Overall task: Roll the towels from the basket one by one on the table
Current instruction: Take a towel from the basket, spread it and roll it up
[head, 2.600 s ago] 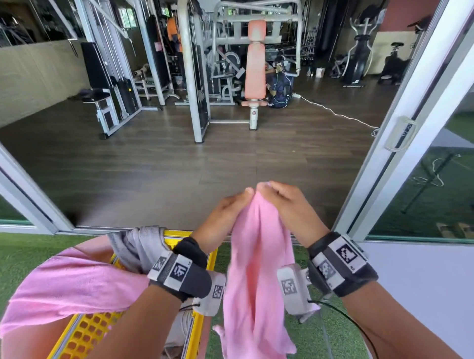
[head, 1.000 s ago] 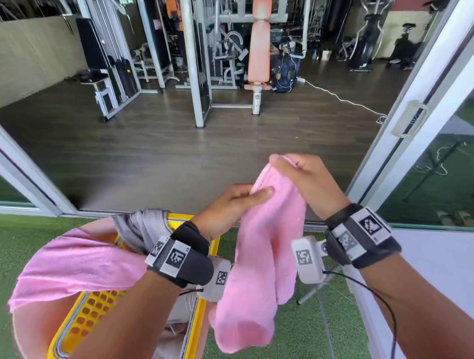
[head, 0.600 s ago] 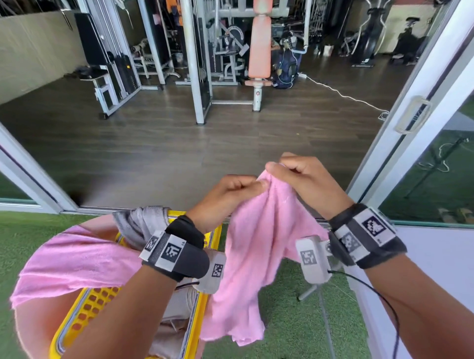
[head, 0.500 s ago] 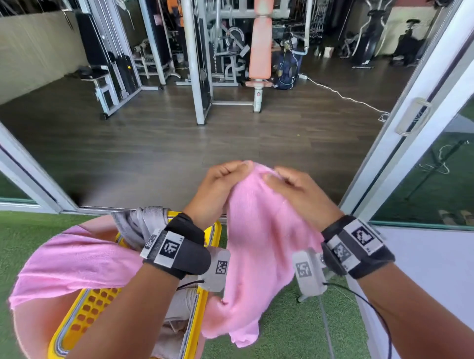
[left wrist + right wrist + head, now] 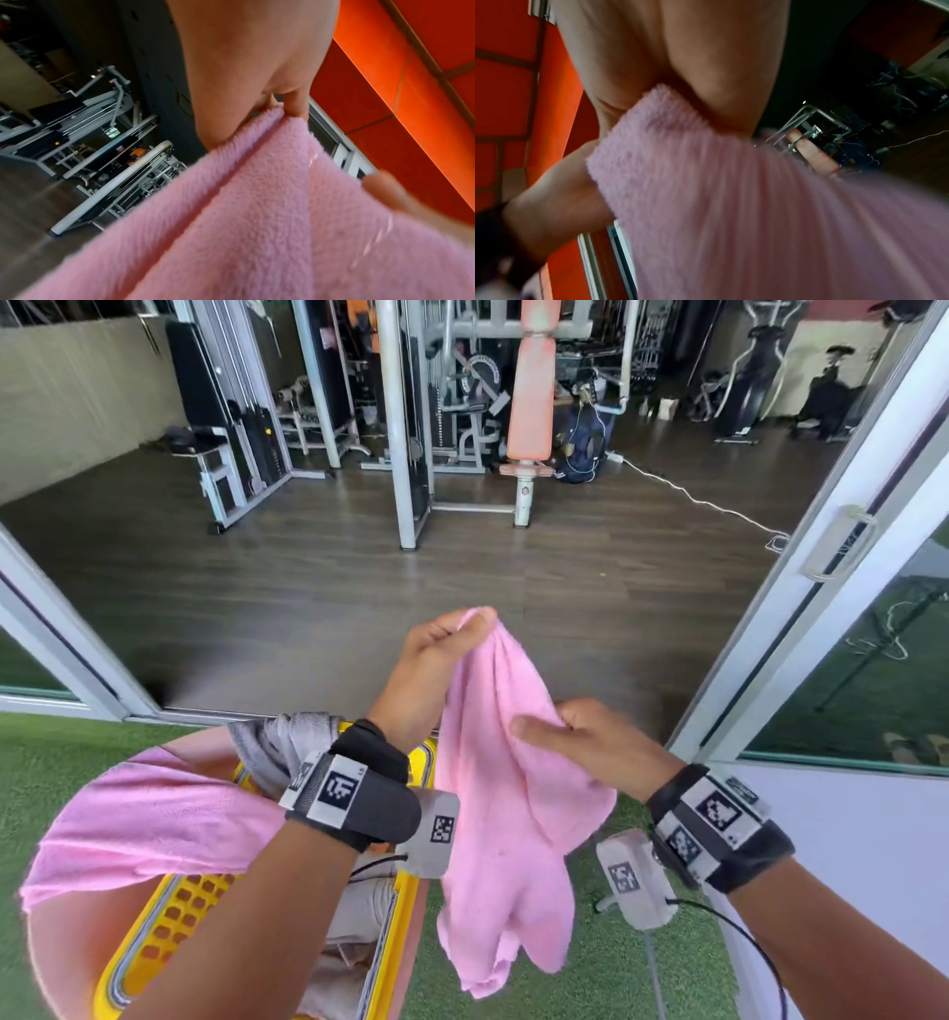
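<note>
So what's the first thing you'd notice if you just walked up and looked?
The fluffy pink towel held up in mid-air: the left hand pinches its top edge while the right hand grips it lower down. Below on the left, a yellow basket has another pink towel draped over its rim. Behind stands gym equipment.

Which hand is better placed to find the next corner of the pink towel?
Probably the right hand: it holds the pink towel lower on the cloth; the left hand pinches the top.

We see the yellow basket (image 5: 395,932) cut off at the frame's bottom, its contents hidden beneath the left forearm (image 5: 246,916).
</note>
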Tool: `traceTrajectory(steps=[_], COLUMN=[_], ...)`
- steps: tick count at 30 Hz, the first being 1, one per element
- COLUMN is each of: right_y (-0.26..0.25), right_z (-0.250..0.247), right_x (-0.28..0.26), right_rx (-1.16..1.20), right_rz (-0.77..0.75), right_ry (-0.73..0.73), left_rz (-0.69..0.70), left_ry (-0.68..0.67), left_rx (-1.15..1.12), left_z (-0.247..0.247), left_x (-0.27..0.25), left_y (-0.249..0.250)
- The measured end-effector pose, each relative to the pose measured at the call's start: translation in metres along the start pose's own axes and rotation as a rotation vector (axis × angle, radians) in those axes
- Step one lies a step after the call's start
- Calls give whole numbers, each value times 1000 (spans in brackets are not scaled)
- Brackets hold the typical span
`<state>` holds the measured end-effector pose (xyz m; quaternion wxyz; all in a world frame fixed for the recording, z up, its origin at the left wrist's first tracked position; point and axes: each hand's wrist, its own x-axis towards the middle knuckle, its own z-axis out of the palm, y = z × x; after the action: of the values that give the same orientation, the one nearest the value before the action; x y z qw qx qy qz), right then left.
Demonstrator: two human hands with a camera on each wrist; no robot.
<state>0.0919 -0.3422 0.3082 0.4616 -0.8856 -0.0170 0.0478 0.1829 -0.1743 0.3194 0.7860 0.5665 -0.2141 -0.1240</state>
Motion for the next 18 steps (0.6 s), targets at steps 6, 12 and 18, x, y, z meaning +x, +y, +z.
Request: traceTrajectory(steps=[6,12,18], right_y=[-34,-14,-36], right_z=[-36,2,-35], right_x=[10,-13,6], right_rx=[299,79,290], right_rz=[-281,-21,-288], right_ry=[324,-33,374], left_rz=[-154,21,-196], left_ry=[-288,60,-336], left_rx=[138,-33,197], left_z=[9,2,19], left_x=[-18,-2,-27], left_y=[-17,14,6])
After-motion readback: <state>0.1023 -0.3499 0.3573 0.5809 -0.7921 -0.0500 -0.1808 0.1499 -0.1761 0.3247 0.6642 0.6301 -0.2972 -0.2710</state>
